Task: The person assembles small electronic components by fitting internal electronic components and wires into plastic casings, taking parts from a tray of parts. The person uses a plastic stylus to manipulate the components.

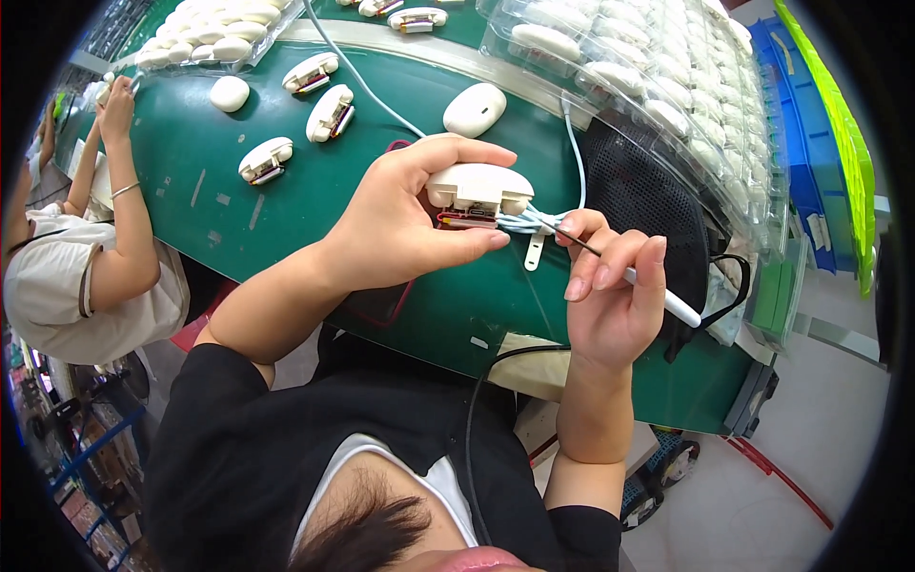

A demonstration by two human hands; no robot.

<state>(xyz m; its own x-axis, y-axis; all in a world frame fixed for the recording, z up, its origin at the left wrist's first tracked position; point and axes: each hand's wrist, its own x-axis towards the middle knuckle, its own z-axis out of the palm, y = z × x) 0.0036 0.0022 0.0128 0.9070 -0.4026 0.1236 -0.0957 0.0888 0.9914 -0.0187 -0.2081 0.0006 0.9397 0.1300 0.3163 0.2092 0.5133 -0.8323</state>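
Observation:
My left hand [386, 224] is closed around a white rounded device [481, 181], thumb below and fingers above. Its exposed side faces me, with red wires and small inner parts showing. Pinched in my right hand [620, 296] is a slim tool with a dark thin shaft and a white handle [679, 307]. The shaft's tip points toward a bundle of pale blue cord [524, 224] just right of the device; whether it touches is unclear. A small white strap with holes [534, 253] hangs by the cord. Beyond my left hand lies a white oval housing [474, 110].
Several similar devices [331, 112] and a round white piece [229, 93] lie on the green table [200, 143]. Clear trays of white shells [620, 81] are stacked at right, beside a black mesh bag [648, 181] and blue crate [801, 124]. A co-worker [95, 267] sits at left.

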